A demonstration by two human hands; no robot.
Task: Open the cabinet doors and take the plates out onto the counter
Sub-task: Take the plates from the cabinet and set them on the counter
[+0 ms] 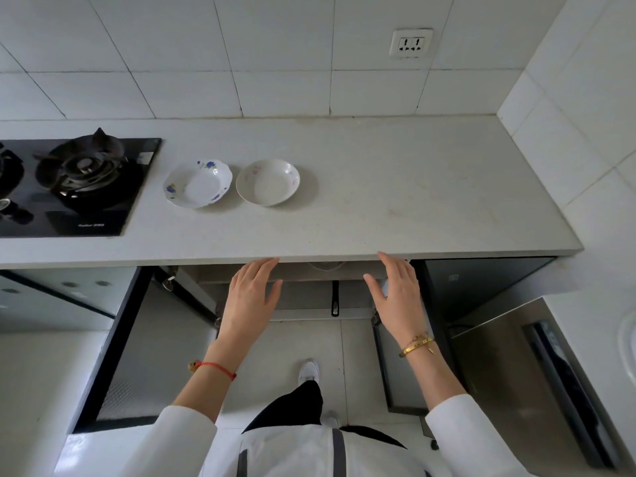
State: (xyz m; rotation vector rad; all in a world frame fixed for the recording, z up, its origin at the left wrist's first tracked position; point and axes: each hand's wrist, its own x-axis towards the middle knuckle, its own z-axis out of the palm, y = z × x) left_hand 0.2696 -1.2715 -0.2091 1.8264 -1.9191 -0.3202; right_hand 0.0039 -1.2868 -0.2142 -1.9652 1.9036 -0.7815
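Two white plates stand side by side on the counter (pixel 378 201): a scalloped one with blue flowers (pixel 198 183) and a round one with faint pink flowers (pixel 267 181). Below the counter both cabinet doors hang open, the left door (pixel 137 356) and the right door (pixel 395 373). My left hand (pixel 249 301) and my right hand (pixel 397 294) reach toward the open cabinet, fingers straight, holding nothing. Under the counter edge a white rim (pixel 325 266) shows on the shelf; I cannot tell what it is.
A black gas hob (pixel 79 187) sits on the counter at the left. A dark pan handle (pixel 335 301) hangs inside the cabinet. A steel appliance (pixel 516 373) stands at the right. My foot (pixel 309 371) is on the tiled floor.
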